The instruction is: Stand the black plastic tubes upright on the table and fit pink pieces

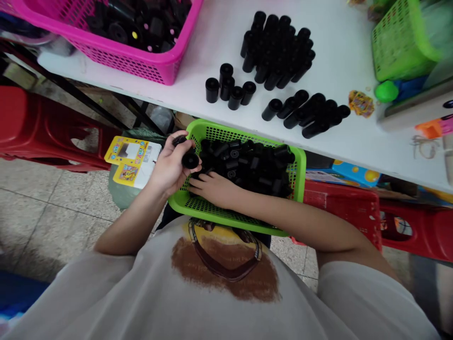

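- Far left: pink basket (141, 61) of black parts on the white table (354, 141), red stool (42, 127) below it.
- Yellow card pack (132, 160) just beside our left wrist.
- Our left hand (170, 167): fingers curled tight round a black canister (190, 160), held over the left rim of the green basket (212, 210) on our lap; small black bit at the fingertips, can't tell what.
- Our right hand (212, 189): palm down in the basket's near-left corner, fingers spread on the loose black parts (247, 163); can't tell if it grips any.
- Table above: few upright canisters (230, 87), then a packed cluster (279, 49) and a lying row (307, 113).
- Far right: second green basket (399, 42), red crate (339, 208) beneath the table.
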The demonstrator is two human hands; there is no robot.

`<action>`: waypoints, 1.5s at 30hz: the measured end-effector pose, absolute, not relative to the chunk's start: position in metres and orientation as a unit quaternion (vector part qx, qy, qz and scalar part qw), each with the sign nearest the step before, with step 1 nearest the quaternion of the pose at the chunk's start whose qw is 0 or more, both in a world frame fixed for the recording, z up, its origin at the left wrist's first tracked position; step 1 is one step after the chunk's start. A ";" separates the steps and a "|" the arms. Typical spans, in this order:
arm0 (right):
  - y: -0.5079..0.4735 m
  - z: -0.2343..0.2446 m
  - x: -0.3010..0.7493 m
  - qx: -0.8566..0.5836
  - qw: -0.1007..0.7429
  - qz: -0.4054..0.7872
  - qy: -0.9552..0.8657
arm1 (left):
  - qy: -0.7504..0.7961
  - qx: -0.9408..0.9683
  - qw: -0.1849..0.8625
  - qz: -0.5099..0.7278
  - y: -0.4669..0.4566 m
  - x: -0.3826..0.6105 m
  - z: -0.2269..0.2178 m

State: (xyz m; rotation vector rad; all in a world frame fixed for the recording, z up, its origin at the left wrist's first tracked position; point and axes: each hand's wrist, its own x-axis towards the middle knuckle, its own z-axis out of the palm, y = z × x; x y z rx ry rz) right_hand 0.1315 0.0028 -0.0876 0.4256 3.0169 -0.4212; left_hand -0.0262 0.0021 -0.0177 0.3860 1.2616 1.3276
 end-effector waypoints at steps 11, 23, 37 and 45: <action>0.023 -0.056 0.143 0.189 0.026 -0.212 0.958 | 0.535 0.204 0.596 0.562 -0.005 -0.034 -0.015; -0.016 -0.003 0.176 0.423 -0.457 -0.389 0.679 | 0.484 0.149 0.694 0.512 -0.025 0.016 -0.018; -0.012 -0.022 0.180 0.338 -0.345 -0.203 0.852 | 0.560 0.134 0.644 0.504 -0.020 0.024 -0.016; 0.000 -0.016 0.182 0.322 -0.236 -0.154 0.904 | 0.488 0.136 0.677 0.535 -0.020 0.013 -0.031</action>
